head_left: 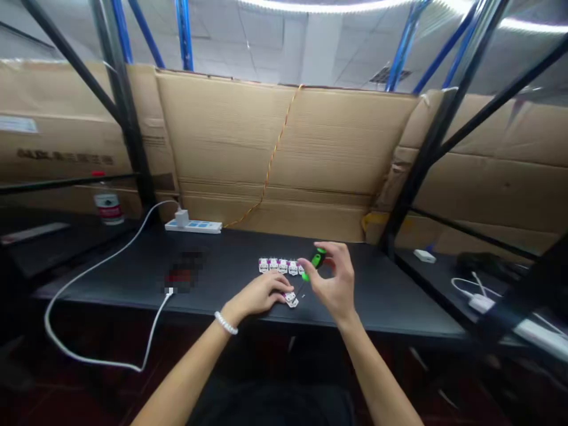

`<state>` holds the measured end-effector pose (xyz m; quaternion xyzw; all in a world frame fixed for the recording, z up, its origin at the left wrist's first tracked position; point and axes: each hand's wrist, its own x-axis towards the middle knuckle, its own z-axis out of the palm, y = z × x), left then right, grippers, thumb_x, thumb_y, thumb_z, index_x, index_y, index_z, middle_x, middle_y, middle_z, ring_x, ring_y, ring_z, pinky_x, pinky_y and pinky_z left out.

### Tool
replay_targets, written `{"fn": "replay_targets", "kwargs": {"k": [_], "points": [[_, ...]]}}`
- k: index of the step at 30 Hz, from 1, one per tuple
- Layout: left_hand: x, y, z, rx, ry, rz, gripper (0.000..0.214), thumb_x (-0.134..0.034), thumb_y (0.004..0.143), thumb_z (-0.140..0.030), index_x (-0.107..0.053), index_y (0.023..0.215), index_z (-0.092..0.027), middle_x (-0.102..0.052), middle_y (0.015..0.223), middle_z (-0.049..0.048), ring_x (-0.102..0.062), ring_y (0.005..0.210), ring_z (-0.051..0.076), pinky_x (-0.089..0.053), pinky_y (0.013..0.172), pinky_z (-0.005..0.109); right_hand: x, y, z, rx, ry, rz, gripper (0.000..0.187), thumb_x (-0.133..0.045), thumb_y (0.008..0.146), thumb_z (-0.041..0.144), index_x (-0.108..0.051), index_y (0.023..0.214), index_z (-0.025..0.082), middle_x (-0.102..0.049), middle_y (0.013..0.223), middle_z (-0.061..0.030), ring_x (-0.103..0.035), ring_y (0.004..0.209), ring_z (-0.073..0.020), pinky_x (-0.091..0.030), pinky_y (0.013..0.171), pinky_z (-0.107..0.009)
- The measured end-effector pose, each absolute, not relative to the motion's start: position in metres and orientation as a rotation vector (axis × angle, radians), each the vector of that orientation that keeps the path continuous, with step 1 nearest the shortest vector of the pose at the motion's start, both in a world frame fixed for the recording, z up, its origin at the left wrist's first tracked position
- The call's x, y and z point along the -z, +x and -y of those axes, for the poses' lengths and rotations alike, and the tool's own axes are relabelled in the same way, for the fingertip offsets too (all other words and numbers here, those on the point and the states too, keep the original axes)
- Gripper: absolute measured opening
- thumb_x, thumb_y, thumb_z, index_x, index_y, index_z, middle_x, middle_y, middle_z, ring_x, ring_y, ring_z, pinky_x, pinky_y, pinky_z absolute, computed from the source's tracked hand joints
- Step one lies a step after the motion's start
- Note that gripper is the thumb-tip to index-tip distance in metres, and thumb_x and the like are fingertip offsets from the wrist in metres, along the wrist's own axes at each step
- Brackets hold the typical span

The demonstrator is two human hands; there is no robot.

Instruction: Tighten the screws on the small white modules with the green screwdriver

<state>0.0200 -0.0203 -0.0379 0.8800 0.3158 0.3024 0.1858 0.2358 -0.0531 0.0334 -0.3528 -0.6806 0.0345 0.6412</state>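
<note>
My right hand (332, 281) is closed around the green and black handle of a screwdriver (316, 260), held tilted. Its thin shaft slants down and left to a small white and purple part (290, 300) near the table's front edge. The fingers of my left hand (265, 291), with a white bead bracelet at the wrist, pinch that part against the table. Just beyond my hands lies a row of several similar white and purple parts (283, 267). My right hand hides the row's right end. What exactly the tip touches is too small to tell.
On the black table (390, 296), a power strip (195, 226) with a plugged-in charger stands at the back left. A white cable (89, 358) loops over the front edge to a blurred dark object (183, 273). A bottle (107, 204) stands far left; cardboard (284, 142) walls the back.
</note>
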Motion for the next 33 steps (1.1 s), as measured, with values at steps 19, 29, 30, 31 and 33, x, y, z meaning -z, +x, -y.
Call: {"fn": "replay_targets", "kwargs": {"k": [19, 29, 30, 31, 33], "points": [[0.038, 0.021, 0.021, -0.852, 2.500, -0.852, 0.025, -0.073, 0.097, -0.013, -0.082, 0.118, -0.022, -0.077, 0.120, 0.0090, -0.068, 0.117, 0.026, -0.051, 0.109, 0.040, -0.034, 0.246, 0.056, -0.088, -0.846, 1.625, 0.043, -0.061, 0.102, 0.029, -0.064, 0.144, 0.027, -0.067, 0.119, -0.0090, -0.069, 0.104, -0.0239, -0.060, 0.093, -0.042], [0.041, 0.021, 0.019, -0.865, 2.503, -0.856, 0.026, -0.073, 0.097, -0.014, -0.081, 0.120, -0.022, -0.076, 0.122, 0.0082, -0.067, 0.118, 0.026, -0.051, 0.109, 0.039, -0.030, 0.246, 0.055, 0.043, -0.858, 1.556, 0.037, -0.079, 0.092, 0.037, -0.072, 0.126, 0.023, -0.068, 0.118, -0.0114, -0.069, 0.094, -0.0247, -0.063, 0.079, -0.040], [0.040, 0.021, 0.020, -0.867, 2.499, -0.855, 0.026, -0.073, 0.097, -0.014, -0.081, 0.120, -0.022, -0.076, 0.121, 0.0081, -0.067, 0.118, 0.026, -0.052, 0.109, 0.039, -0.030, 0.246, 0.054, 0.037, -0.860, 1.541, 0.036, -0.079, 0.092, 0.037, -0.073, 0.125, 0.023, -0.067, 0.118, -0.0111, -0.069, 0.095, -0.0245, -0.062, 0.079, -0.040], [0.040, 0.021, 0.020, -0.864, 2.498, -0.852, 0.025, -0.073, 0.097, -0.015, -0.081, 0.120, -0.022, -0.076, 0.121, 0.0082, -0.068, 0.117, 0.026, -0.052, 0.109, 0.039, -0.031, 0.247, 0.054, 0.012, -0.851, 1.544, 0.035, -0.076, 0.095, 0.036, -0.072, 0.127, 0.024, -0.066, 0.119, -0.0109, -0.069, 0.098, -0.0248, -0.063, 0.082, -0.041], [0.040, 0.020, 0.021, -0.860, 2.499, -0.849, 0.025, -0.072, 0.097, -0.014, -0.081, 0.119, -0.021, -0.076, 0.121, 0.0085, -0.068, 0.117, 0.026, -0.052, 0.109, 0.039, -0.032, 0.247, 0.055, -0.068, -0.817, 1.608, 0.037, -0.064, 0.102, 0.029, -0.067, 0.138, 0.025, -0.068, 0.124, -0.0111, -0.070, 0.108, -0.0258, -0.061, 0.093, -0.044]]}}
